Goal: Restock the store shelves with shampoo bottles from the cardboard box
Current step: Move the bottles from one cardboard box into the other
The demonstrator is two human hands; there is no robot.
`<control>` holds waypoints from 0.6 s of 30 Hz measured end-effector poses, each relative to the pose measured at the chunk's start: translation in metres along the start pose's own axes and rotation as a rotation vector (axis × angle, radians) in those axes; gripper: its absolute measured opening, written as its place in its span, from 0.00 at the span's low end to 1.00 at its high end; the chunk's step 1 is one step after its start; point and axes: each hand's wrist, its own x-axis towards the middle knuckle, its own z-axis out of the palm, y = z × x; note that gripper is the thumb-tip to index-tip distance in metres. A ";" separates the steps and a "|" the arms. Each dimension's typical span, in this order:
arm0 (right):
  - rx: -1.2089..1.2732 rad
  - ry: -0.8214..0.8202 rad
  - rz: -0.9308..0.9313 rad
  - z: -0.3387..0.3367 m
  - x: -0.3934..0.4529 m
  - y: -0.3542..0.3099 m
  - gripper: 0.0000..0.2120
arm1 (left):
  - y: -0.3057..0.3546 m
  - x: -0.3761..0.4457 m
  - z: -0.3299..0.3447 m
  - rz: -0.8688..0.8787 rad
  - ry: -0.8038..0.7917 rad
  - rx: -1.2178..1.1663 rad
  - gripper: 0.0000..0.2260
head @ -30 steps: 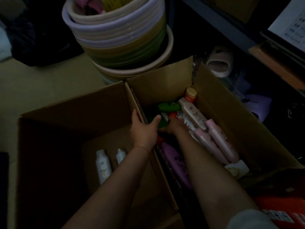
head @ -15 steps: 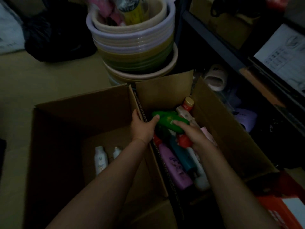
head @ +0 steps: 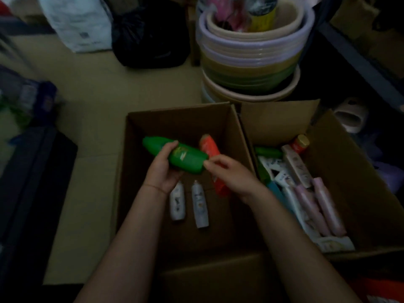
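— Over the left cardboard box (head: 135,171), what is held?

— Left hand (head: 162,171) has its fingers curled round a green shampoo bottle (head: 175,154), lying crosswise above the box. Right hand (head: 231,174) grips an orange bottle (head: 215,165), fingers curled, fingertips touching the green bottle's end.

— Contents below?

— Two white bottles (head: 189,202) lie side by side on the box floor. Right cardboard box (head: 349,171), beside it, holds many bottles, pink bottles (head: 317,204) among them.

— Surroundings?

— Stacked plastic basins (head: 251,62) stand behind both boxes.
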 end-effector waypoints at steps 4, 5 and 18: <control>-0.057 -0.028 0.284 0.035 0.015 0.032 0.17 | -0.025 0.017 -0.052 -0.161 0.208 0.342 0.20; -0.066 -0.017 0.322 0.037 0.015 0.036 0.18 | -0.030 0.017 -0.058 -0.191 0.221 0.410 0.22; 0.274 0.214 -0.208 -0.057 -0.029 -0.015 0.12 | -0.058 0.024 0.058 0.077 0.003 0.693 0.32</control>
